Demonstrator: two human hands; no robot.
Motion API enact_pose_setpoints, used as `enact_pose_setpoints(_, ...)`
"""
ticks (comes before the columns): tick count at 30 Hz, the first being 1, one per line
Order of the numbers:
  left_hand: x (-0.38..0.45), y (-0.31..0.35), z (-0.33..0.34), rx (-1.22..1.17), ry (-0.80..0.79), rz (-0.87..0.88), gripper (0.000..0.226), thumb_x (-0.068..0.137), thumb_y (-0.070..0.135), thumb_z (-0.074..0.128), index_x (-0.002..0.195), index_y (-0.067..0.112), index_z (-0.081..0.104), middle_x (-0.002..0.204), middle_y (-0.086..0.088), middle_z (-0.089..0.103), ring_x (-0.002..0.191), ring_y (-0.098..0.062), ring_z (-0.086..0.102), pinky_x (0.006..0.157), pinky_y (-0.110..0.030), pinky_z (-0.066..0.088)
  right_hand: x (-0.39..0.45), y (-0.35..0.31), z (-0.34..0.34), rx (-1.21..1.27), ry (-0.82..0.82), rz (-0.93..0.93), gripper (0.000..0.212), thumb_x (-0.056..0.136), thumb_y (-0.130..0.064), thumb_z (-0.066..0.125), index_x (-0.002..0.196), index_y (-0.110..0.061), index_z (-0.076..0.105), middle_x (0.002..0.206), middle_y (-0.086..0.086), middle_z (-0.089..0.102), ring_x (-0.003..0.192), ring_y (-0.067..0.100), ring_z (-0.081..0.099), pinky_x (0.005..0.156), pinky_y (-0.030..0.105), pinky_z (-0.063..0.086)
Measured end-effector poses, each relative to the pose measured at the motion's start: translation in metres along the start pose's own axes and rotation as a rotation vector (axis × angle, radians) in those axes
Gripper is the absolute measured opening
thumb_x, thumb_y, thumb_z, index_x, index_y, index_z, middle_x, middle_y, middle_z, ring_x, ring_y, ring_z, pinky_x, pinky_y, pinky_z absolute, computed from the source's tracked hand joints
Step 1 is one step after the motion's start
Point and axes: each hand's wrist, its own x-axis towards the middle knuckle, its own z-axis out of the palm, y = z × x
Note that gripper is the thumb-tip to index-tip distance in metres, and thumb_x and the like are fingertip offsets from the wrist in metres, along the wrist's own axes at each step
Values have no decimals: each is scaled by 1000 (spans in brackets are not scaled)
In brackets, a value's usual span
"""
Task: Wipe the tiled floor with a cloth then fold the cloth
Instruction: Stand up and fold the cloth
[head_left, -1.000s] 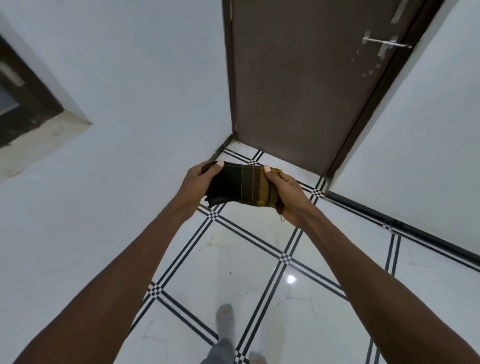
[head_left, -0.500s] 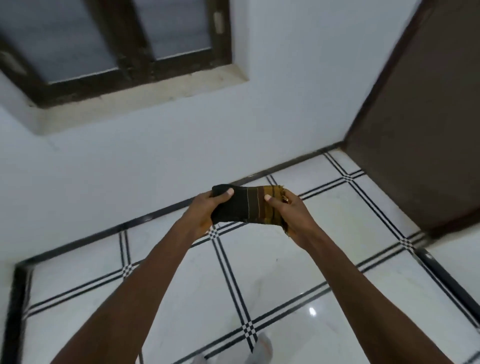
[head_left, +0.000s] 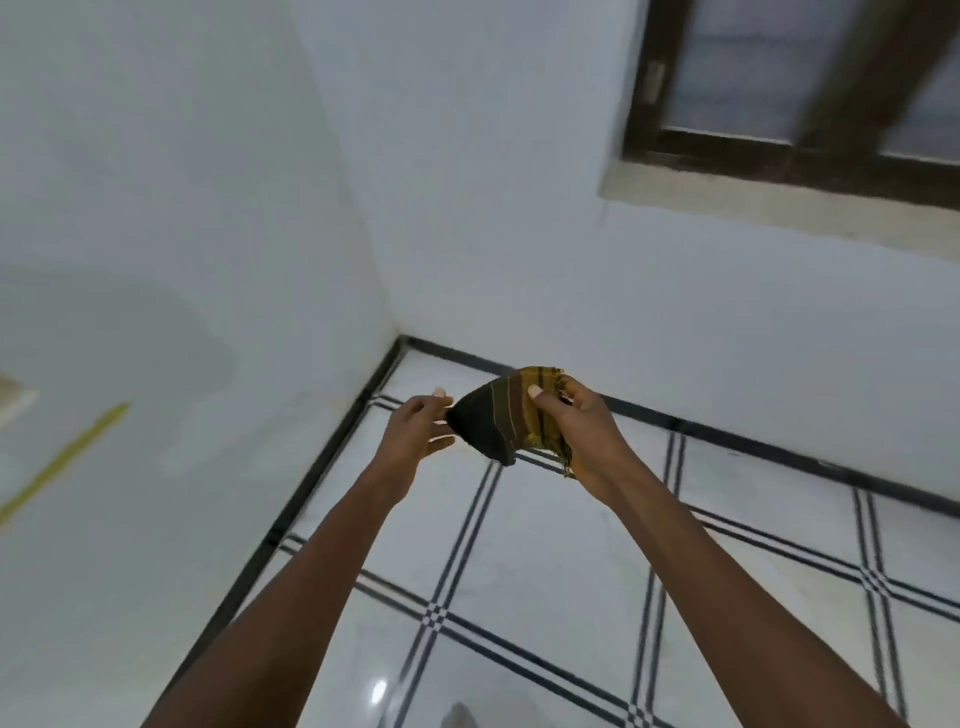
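A small folded cloth (head_left: 506, 421), dark with brown and mustard stripes and a frayed edge, hangs in the air in front of me, above the white tiled floor (head_left: 561, 545). My right hand (head_left: 579, 431) grips its mustard end, thumb pressed on top. My left hand (head_left: 418, 426) is at the cloth's dark left corner with the fingers spread; the fingertips touch or barely pinch that corner. Both arms are stretched forward.
White walls meet in a corner (head_left: 397, 335) ahead, with a black skirting strip (head_left: 727, 436) along the floor. A dark wooden window frame (head_left: 779, 150) sits high on the right wall. Black double lines cross the glossy tiles.
The view has swung left, from the brown door past the window to the room corner. My left hand has loosened from a full grip to spread fingers at the cloth's corner.
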Motion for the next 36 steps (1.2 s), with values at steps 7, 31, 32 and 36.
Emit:
enact_pose_setpoints(7, -39, -10, -238, -117, 457, 20, 37, 106, 39, 54, 121, 7, 66, 120, -8, 71, 107, -21, 70, 84, -30, 57, 31, 14, 253, -150, -365, 17, 15, 102, -20, 67, 116, -18, 72, 111, 6, 80, 97, 18, 79, 72, 26, 63)
enact_pose_setpoints(31, -50, -3, -671, -439, 1140, 29, 31, 108, 29, 50, 119, 5, 67, 105, -10, 73, 86, -23, 71, 76, -29, 60, 115, 95, 812, -434, -911, 53, 30, 102, -24, 64, 130, -15, 66, 125, 6, 72, 112, 24, 72, 98, 41, 61)
enact_pose_setpoints(32, -44, -3, -679, -436, 1141, 25, 31, 108, 28, 51, 120, 4, 67, 103, -10, 72, 84, -22, 70, 74, -28, 59, 126, 98, 821, -501, -884, 33, 30, 104, -24, 62, 133, -15, 63, 127, 5, 69, 112, 24, 70, 100, 39, 60)
enact_pose_setpoints(36, -10, -9, -700, -422, 1103, -25, 33, 107, 31, 54, 118, 3, 66, 102, -9, 69, 85, -22, 68, 74, -29, 57, 170, 123, 839, -1017, -824, -182, 32, 105, -21, 54, 135, -8, 55, 130, 12, 65, 115, 31, 64, 96, 35, 55)
